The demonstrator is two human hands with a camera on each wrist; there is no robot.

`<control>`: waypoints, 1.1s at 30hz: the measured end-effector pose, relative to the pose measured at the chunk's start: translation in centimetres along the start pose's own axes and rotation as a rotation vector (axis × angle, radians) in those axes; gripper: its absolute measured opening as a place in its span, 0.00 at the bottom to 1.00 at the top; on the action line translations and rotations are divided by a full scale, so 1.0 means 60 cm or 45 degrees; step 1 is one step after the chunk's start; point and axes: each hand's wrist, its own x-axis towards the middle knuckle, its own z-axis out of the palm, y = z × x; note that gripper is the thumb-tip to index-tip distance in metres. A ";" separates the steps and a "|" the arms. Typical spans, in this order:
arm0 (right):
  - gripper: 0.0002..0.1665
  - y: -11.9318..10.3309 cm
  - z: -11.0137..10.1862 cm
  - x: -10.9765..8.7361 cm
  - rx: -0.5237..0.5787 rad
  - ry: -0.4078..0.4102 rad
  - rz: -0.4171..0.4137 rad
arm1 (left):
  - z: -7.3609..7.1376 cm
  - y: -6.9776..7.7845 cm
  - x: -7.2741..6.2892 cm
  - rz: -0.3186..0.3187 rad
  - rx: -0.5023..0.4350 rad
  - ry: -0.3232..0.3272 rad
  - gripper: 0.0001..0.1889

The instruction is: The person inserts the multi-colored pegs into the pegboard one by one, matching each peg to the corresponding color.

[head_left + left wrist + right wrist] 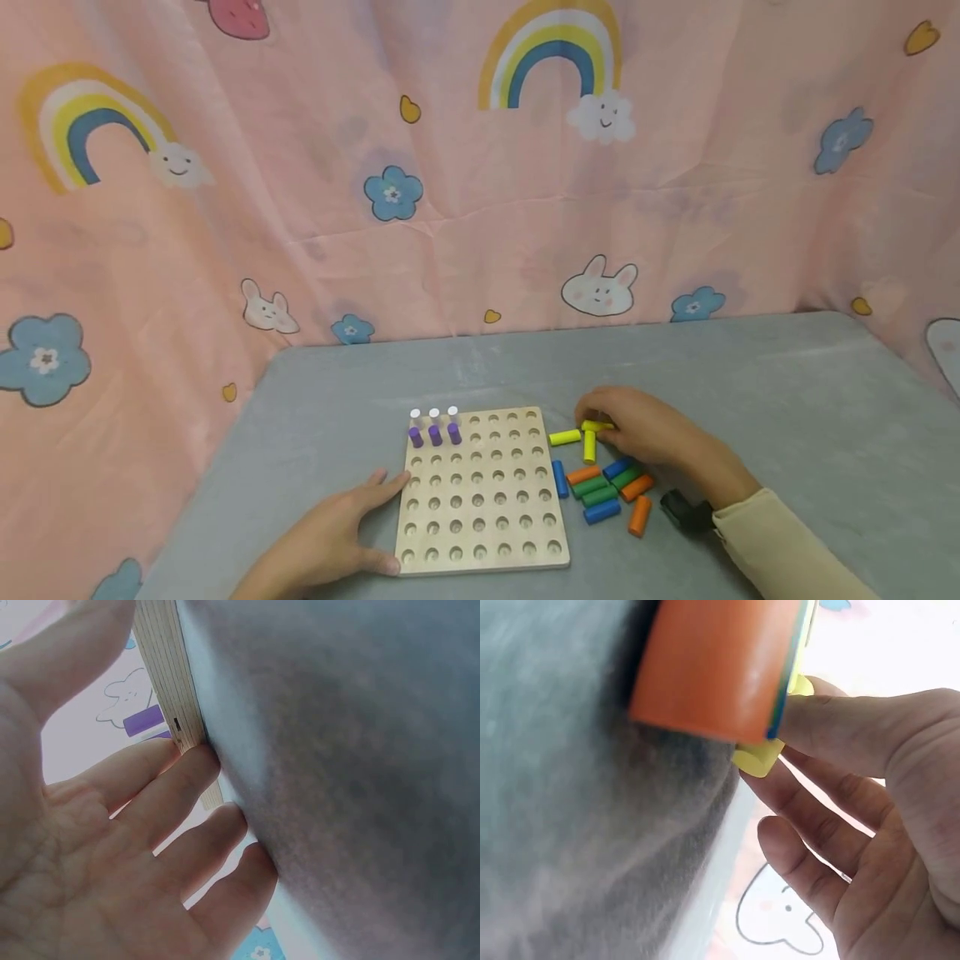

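A square wooden pegboard (480, 492) with rows of round holes lies on the table. Three white pegs (434, 414) stand in its far row at the left, and three purple pegs (435, 435) in the row before them. My left hand (330, 529) rests against the board's left edge, thumb at the near corner, fingers extended. Right of the board, my right hand (645, 425) pinches a yellow peg (597, 426) between thumb and fingers. Two more yellow pegs, one upright in view (589, 447) and one sideways (565, 437), lie beside it. The right wrist view shows yellow (757, 757) at the fingertips.
Loose pegs lie right of the board: blue (602, 512), green (601, 496) and orange (640, 516). A black wrist device (686, 510) sits at my right wrist. Behind the grey table (375, 375) hangs a pink patterned cloth (480, 208).
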 end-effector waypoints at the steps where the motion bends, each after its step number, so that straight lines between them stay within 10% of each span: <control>1: 0.13 -0.001 -0.001 -0.003 0.005 0.005 0.008 | 0.001 0.000 0.000 0.001 0.002 -0.001 0.54; 18: 0.14 -0.014 -0.020 -0.070 0.201 0.100 0.154 | 0.005 0.002 0.004 -0.002 0.009 0.012 0.54; 33: 0.13 -0.013 -0.013 -0.067 0.138 0.126 0.167 | 0.000 0.005 0.001 -0.006 0.006 0.019 0.54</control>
